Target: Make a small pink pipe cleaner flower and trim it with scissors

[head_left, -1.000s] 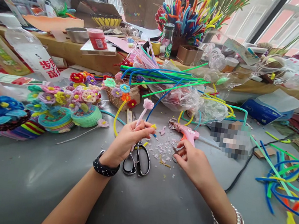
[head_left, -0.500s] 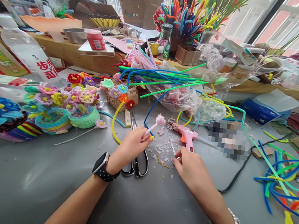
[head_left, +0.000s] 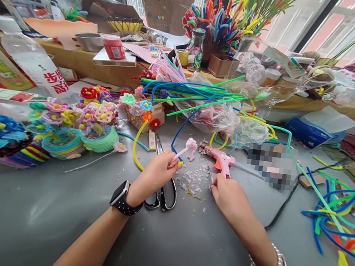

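Note:
Between the fingers of my left hand (head_left: 160,167) is a pink pipe-cleaner stem with a fluffy round tip (head_left: 191,143), tilted up to the right. My right hand (head_left: 230,199) grips a slim metal tool (head_left: 210,175); most of it is hidden, so I cannot tell its kind. Just beyond that hand a pink glue gun (head_left: 223,158) lies on the table, nozzle to the left. Pale fluff clippings (head_left: 193,176) are scattered between my hands. Black-handled scissors (head_left: 168,195) lie beneath my left hand, partly covered by it.
Pots of pipe-cleaner flowers (head_left: 100,136) stand at left. Behind my hands, green and blue pipe cleaners (head_left: 199,90) rest on plastic bags. More loose pipe cleaners (head_left: 333,214) tangle at right, beyond a black cable (head_left: 281,212). A cluttered wooden ledge (head_left: 159,71) runs along the back.
My right hand has shifted slightly right, taking the metal tool a little away from the pink stem. My left hand and the stem stay nearly still.

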Motion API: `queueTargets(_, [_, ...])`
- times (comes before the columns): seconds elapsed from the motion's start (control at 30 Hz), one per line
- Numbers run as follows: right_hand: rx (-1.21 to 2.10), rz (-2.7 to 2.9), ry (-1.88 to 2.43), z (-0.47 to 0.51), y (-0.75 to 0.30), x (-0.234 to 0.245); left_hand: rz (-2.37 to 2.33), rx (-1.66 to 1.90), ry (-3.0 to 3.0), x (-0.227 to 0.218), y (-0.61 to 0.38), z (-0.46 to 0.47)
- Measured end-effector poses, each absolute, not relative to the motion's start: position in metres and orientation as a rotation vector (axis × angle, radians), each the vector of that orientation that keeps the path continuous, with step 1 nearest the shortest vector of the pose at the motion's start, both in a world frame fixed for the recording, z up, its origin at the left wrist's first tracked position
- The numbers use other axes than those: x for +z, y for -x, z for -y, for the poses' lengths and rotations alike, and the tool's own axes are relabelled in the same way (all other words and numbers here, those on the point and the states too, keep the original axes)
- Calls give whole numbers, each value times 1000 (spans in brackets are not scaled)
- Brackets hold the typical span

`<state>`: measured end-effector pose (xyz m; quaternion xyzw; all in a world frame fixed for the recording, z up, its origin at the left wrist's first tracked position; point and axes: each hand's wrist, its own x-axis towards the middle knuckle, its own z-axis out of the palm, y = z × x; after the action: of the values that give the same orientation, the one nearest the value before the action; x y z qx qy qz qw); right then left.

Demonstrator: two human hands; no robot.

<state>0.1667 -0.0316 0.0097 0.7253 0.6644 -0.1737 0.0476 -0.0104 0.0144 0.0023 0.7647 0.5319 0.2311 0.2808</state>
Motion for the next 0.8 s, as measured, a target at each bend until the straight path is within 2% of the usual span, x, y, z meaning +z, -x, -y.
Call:
queueTargets(0.3, [-803, -2367, -1976, 41, -167, 8, -1433, 600, -2054, 0, 10, -15])
queueTargets(0.47, [-557, -2128, -2254, 35, -169, 7, -1425, 598, -2066, 2, 10, -15])
queueTargets(0.67, [-692, -2288, -1972, 41, -164, 12, -1420, 604, -2074, 3, 8, -15])
queueTargets(0.8, [-587, -2190, -2132, 43, -168, 10, -1417, 611, -2072, 2, 9, -16])
